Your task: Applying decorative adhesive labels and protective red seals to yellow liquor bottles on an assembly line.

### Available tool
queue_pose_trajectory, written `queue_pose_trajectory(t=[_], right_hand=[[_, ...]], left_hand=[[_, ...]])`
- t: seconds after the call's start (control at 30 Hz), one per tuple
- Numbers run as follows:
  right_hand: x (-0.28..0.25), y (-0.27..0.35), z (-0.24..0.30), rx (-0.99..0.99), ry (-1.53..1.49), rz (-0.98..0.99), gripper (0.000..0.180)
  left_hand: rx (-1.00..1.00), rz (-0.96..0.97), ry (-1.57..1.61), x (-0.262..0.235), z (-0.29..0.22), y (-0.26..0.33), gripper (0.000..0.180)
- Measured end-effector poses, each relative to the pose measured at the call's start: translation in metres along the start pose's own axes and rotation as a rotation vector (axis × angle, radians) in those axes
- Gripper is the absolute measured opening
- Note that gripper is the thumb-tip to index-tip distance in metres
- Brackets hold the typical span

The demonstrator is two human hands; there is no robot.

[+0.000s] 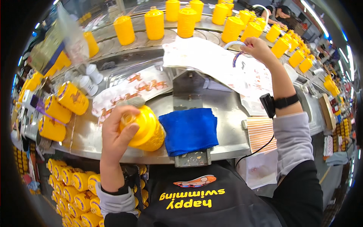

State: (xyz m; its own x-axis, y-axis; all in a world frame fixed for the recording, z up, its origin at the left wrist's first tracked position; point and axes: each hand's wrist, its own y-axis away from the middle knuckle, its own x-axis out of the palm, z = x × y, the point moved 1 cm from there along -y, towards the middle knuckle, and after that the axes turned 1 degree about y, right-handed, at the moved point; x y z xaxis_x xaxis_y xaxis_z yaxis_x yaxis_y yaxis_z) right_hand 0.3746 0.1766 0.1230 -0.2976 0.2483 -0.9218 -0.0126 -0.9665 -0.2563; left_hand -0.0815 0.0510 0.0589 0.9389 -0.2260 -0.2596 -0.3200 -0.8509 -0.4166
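My left hand (pixel 118 130) grips a yellow plastic bottle (pixel 148 130) lying on its side on the steel bench (pixel 227 113), right beside a folded blue cloth (pixel 189 130). My right hand (pixel 257 47) is raised at the far right, pinching the edge of a clear printed label sheet (pixel 211 62) that drapes over the bench. A dark device on a black band (pixel 268 105) sits on that wrist, with a cable running down.
Yellow bottles (pixel 155 23) stand in a curved row on a conveyor at the back. Labelled bottles (pixel 72 97) lie at the left; more fill a bin (pixel 72 181) below. Printed label sheets (pixel 132 89), white caps (pixel 92 73) and an orange striped pad (pixel 260 132) lie about. Another person (pixel 281 15) works far back.
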Motion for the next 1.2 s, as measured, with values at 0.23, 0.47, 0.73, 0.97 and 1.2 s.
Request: queue_pose_trajectory(t=[0.23,0.47,0.73,0.97,1.2], right_hand=[[0.037,-0.041,-0.044,-0.120,0.253,-0.234,0.021],[0.117,-0.065,0.004,-0.421,0.195,0.375,0.024],[0.118,-0.045,0.014,-0.556,0.321,0.549,0.023],[0.052,0.006,0.072,-0.461,0.058,0.267,0.016],[0.025,0.047,0.150,-0.628,-0.106,0.092,0.016]], left_hand=[[-0.065,-0.079,0.009,0.002,0.003,0.005,0.041],[-0.072,-0.110,0.059,0.004,0.005,0.006,0.042],[0.007,-0.042,-0.074,-0.002,0.003,0.001,0.031],[0.077,-0.160,-0.538,-0.001,-0.015,-0.004,0.035],[0.197,-0.075,-0.268,-0.010,-0.022,-0.012,0.028]])
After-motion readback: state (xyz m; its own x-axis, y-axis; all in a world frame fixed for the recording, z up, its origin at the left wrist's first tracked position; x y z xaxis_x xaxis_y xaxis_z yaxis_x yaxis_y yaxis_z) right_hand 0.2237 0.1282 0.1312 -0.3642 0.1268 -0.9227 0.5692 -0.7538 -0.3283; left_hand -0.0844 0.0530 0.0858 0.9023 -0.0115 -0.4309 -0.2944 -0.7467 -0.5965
